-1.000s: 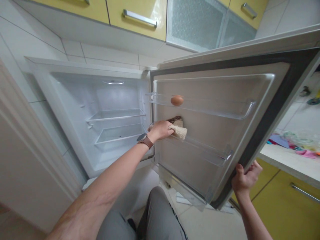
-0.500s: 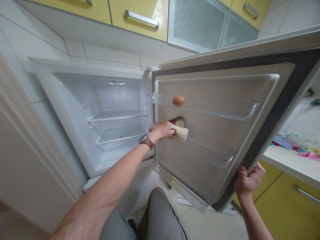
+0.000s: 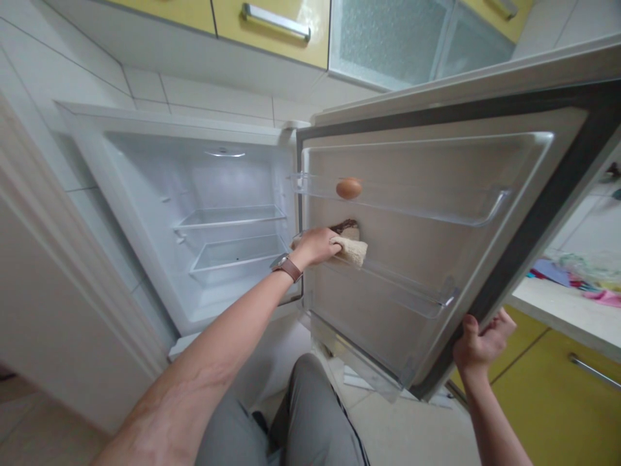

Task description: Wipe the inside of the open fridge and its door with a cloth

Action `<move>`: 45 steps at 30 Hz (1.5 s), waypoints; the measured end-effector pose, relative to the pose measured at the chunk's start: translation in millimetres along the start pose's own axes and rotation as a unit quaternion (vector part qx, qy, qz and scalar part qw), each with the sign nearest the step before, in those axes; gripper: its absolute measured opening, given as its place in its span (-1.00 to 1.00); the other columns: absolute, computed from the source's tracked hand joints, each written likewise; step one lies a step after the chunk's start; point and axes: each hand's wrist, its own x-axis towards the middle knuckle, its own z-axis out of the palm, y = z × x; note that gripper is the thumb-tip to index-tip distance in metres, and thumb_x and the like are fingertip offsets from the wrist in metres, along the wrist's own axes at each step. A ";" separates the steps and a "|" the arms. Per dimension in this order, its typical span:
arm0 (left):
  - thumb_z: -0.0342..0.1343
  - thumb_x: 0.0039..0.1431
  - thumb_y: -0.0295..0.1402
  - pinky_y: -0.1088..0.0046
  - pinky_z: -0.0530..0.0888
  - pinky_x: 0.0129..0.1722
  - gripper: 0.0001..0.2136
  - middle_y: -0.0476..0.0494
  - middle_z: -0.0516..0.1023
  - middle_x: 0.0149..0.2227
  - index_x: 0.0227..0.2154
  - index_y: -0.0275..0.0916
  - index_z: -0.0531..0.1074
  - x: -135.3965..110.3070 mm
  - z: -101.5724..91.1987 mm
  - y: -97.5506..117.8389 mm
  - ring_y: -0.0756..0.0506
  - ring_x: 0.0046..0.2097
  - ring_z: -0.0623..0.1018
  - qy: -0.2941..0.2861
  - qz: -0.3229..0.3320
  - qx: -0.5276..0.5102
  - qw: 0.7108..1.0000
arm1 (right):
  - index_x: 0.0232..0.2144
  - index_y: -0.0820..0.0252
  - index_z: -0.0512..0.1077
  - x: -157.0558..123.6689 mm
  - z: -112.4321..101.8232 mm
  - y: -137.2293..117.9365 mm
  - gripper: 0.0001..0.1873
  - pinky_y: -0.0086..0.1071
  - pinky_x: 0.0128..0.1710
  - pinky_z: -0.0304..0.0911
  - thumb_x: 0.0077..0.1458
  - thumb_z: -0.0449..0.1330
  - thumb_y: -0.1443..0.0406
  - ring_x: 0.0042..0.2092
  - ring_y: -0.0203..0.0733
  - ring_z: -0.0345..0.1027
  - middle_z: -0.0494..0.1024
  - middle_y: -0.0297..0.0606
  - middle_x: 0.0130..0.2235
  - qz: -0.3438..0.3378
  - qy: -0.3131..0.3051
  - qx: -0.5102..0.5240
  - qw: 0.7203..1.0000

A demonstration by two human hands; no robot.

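A cloth is clenched in the left hand, the fridge door gripped by the right hand; the egg could be jolted loose.

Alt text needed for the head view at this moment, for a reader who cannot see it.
The person's left hand holds a beige cloth on the middle shelf of an open fridge door, while the right hand grips the door's outer edge. One egg sits in the upper door shelf.

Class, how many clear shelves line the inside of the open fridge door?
3. The top shelf holds an egg; the middle shelf bears the left hand and its cloth; the bottom shelf sits low on the door.
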 end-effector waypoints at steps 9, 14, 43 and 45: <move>0.06 0.17 -0.23 0.40 0.38 -0.28 -0.73 -0.11 0.71 -0.24 -0.25 -0.11 0.67 -1.5 -2.3 2.9 -0.15 -0.23 0.61 -0.004 -0.019 -0.001 1.000 | 0.20 0.42 0.34 0.2 0.8 2.9 0.09 -0.14 -0.17 0.27 0.01 0.13 -0.40 -0.22 -0.02 0.35 0.44 -0.06 -0.12 0.000 -0.002 0.005 1.000; 0.06 0.16 -0.23 0.40 0.38 -0.28 -0.72 -0.12 0.71 -0.25 -0.26 -0.11 0.67 -1.2 -1.5 1.7 -0.15 -0.25 0.60 -0.009 -0.011 -0.001 1.000 | 0.21 0.38 0.31 0.2 0.6 5.4 0.10 -0.09 -0.12 0.28 0.01 0.10 -0.42 -0.19 -0.01 0.34 0.40 -0.12 -0.14 -0.004 -0.006 -0.001 1.000; 0.05 0.17 -0.23 0.39 0.36 -0.29 -0.73 -0.11 0.71 -0.25 -0.28 -0.11 0.66 -2.7 -0.7 1.3 -0.16 -0.24 0.61 0.002 -0.009 0.009 1.000 | 0.20 0.43 0.34 -0.7 0.3 -1.8 0.14 -0.12 -0.18 0.26 -0.01 0.10 -0.44 -0.23 0.00 0.35 0.44 -0.07 -0.15 -0.001 0.003 -0.002 1.000; 0.05 0.17 -0.24 0.40 0.37 -0.28 -0.73 -0.11 0.71 -0.24 -0.27 -0.11 0.66 -3.1 -1.4 2.1 -0.16 -0.23 0.61 -0.001 -0.011 0.010 1.000 | 0.19 0.40 0.35 -0.8 0.3 -0.6 0.11 -0.13 -0.19 0.25 0.00 0.10 -0.42 -0.24 -0.01 0.34 0.44 -0.08 -0.15 0.001 0.004 -0.005 1.000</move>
